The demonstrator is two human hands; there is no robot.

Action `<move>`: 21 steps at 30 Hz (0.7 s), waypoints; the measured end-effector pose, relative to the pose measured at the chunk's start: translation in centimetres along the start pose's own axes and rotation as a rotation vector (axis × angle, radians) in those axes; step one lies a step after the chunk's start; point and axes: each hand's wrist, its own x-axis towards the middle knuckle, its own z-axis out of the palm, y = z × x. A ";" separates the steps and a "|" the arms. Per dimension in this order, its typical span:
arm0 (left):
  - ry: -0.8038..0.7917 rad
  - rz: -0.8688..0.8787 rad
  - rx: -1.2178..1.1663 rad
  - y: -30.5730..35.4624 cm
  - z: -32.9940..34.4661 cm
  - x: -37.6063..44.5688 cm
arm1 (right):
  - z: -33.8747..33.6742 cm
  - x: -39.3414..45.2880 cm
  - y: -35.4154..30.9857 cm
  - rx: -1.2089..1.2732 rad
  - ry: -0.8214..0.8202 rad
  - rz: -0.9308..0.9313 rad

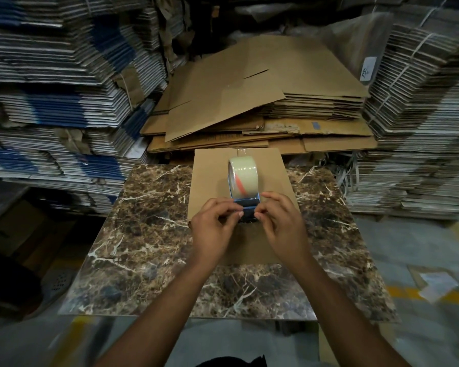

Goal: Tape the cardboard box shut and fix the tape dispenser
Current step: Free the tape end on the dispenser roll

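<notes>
Towering stacks of flattened cartons (51, 83) left and right, a brown pile of flat cardboard (263, 102) straight ahead. Below, a marble-patterned surface (143, 234), dark brown with white veins. On it, centred toward the far edge, a cardboard box (212, 176), flat top facing up. Standing on the box, a tape dispenser (244, 186), clear roll upright, blue frame at the near end. Left hand (212, 229) and right hand (281, 223) close together at that near end, fingertips pinching the dispenser's blue frame from either side, thumbs nearly meeting
</notes>
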 end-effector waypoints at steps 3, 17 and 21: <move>0.054 -0.046 -0.017 0.2 0.1 -0.5 | 0.3 -0.4 -0.3 0.031 0.014 0.038; 0.059 -0.225 -0.188 0.6 0.3 -0.8 | 0.5 0.5 -2.0 0.246 -0.025 0.339; -0.008 -0.205 -0.215 0.1 -0.1 -0.5 | -0.2 1.0 -1.6 0.292 -0.122 0.358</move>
